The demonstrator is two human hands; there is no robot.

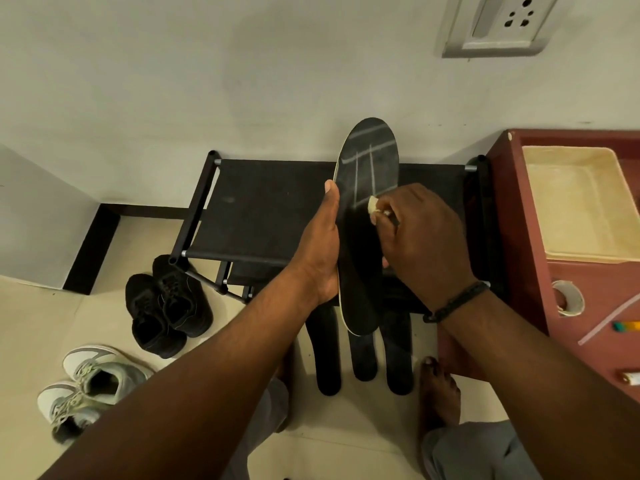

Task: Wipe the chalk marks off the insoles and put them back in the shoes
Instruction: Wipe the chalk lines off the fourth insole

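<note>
The left hand (320, 247) grips a long black insole (363, 216) by its left edge, thumb stretched up along the rim and palm cupped behind the middle, so the piece stands out in the air above a black fabric-topped rack (263, 209). The insole is a flat, matte, foam-like oval with a thin pale edge; its long axis runs away from the holder, rounded toe end up toward the wall, heel end down below the gripping palm. Above the thumb, pale chalk lines (365, 168) cross the toe half in a rough grid. The right hand (426, 237), a dark beaded bracelet (457, 301) at its wrist, pinches a small cream wad of cloth (373, 204) in curled fingers and presses it on the insole face just right of the left thumb, at the lower end of the chalk. Below the held heel, three more dark insoles (363, 355) lie side by side on the glossy tile floor. Left of the grip sit black lace-up shoes (169, 306) and, nearer, grey-and-white sneakers (90, 382).
</note>
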